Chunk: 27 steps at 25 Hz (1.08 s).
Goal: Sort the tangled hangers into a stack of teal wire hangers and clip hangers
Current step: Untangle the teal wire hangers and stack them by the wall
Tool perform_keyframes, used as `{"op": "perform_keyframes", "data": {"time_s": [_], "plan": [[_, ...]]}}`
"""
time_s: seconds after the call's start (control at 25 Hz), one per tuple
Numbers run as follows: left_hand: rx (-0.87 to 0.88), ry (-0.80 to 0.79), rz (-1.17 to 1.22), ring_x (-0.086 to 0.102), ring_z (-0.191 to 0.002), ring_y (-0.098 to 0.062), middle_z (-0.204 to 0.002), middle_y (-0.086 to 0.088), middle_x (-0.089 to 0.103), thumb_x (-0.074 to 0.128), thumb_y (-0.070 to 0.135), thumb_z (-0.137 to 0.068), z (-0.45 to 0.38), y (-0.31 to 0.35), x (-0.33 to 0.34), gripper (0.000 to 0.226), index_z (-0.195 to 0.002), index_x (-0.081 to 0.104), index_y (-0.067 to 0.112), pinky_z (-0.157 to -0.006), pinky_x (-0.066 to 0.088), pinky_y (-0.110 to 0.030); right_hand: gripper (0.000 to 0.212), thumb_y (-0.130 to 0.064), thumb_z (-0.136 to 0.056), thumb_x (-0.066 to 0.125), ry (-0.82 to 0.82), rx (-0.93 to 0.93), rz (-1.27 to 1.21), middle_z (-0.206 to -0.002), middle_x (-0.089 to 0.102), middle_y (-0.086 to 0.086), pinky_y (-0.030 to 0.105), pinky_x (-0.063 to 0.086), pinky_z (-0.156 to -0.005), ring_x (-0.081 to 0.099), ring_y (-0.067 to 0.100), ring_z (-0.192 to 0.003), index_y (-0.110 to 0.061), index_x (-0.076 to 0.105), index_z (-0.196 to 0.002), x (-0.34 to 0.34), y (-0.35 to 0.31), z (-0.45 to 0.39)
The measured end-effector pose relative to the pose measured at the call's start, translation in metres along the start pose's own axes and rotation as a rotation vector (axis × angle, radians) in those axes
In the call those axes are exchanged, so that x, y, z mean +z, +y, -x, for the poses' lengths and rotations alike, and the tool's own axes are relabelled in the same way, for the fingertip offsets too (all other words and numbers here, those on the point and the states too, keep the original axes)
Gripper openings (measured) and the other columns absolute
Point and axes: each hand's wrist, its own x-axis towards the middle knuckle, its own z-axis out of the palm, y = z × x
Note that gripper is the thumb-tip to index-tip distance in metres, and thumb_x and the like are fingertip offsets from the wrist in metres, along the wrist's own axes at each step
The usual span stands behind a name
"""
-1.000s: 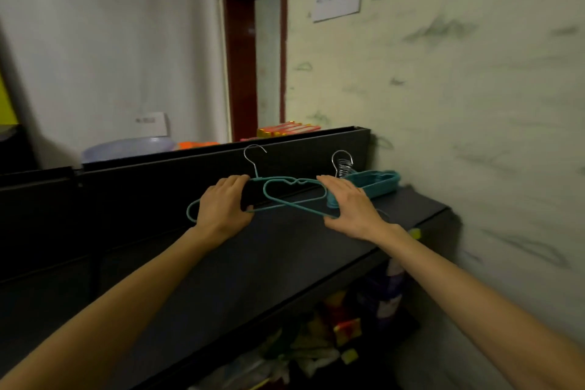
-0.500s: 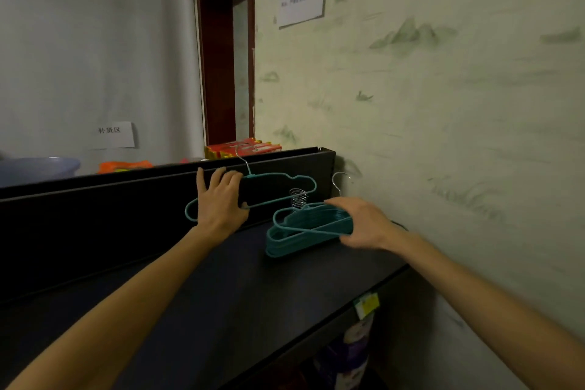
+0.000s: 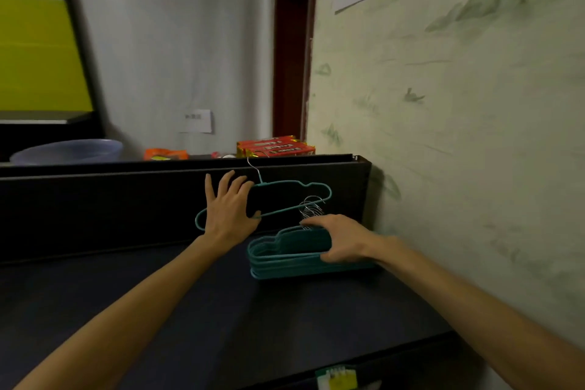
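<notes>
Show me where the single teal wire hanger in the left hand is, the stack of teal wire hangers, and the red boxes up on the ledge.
single teal wire hanger (image 3: 316, 184): head view, on its upper teal wire.
stack of teal wire hangers (image 3: 285, 258): head view, on the left front of the stack.
red boxes (image 3: 278, 147): head view, on the top box's face.

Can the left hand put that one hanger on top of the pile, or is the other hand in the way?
Probably not yet. The left hand holds the single teal hanger against the black back panel, close to the stack of teal hangers, but the right hand lies over the stack's top.
</notes>
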Motion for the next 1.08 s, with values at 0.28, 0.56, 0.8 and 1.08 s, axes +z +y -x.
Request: {"op": "perform_keyframes", "data": {"time_s": [0.28, 0.56, 0.8, 1.08], "plan": [[-0.127, -0.006, -0.046, 0.032, -0.144, -0.03, -0.139, -0.004, 0.055, 0.077, 0.043, -0.075, 0.025, -0.002, -0.012, 0.069, -0.135, 0.056, 0.016, -0.121, -0.001, -0.062, 0.089, -0.026, -0.079, 0.077, -0.102, -0.176, -0.044, -0.154, 0.039, 0.002, 0.038, 0.04, -0.112, 0.038, 0.021, -0.139, -0.023, 0.031, -0.155, -0.001, 0.017, -0.024], [-0.086, -0.068, 0.009, 0.04, -0.139, -0.026, -0.134, -0.002, 0.061, 0.075, 0.047, -0.076, 0.026, 0.008, -0.021, 0.072, -0.139, 0.054, 0.019, -0.123, 0.003, -0.058, 0.089, -0.035, -0.078, 0.082, -0.099, -0.171, -0.131, -0.157, 0.038, -0.003, 0.038, 0.03, -0.119, 0.032, 0.017, -0.143, -0.028, 0.035, -0.153, 0.001, 0.026, -0.023], [-0.028, -0.182, 0.267, 0.063, -0.109, -0.013, -0.122, 0.009, 0.065, 0.072, 0.071, -0.073, 0.019, 0.047, -0.033, 0.084, -0.139, 0.053, 0.023, -0.095, 0.052, -0.039, 0.038, -0.059, -0.076, 0.076, 0.38, 0.015, -0.393, -0.099, 0.067, -0.008, 0.037, 0.057, -0.085, 0.064, 0.008, -0.09, -0.025, 0.071, -0.092, -0.004, 0.072, 0.02], [0.159, -0.384, 0.141, 0.058, -0.117, -0.014, -0.129, 0.006, 0.062, 0.054, 0.096, -0.058, 0.019, 0.087, -0.03, 0.106, -0.135, 0.054, 0.024, -0.091, 0.053, -0.035, 0.101, -0.063, -0.061, 0.074, 0.297, 0.137, -0.788, -0.145, 0.046, -0.001, 0.041, 0.039, -0.111, 0.044, 0.02, -0.134, -0.023, 0.041, -0.147, -0.001, 0.102, 0.042]]}}
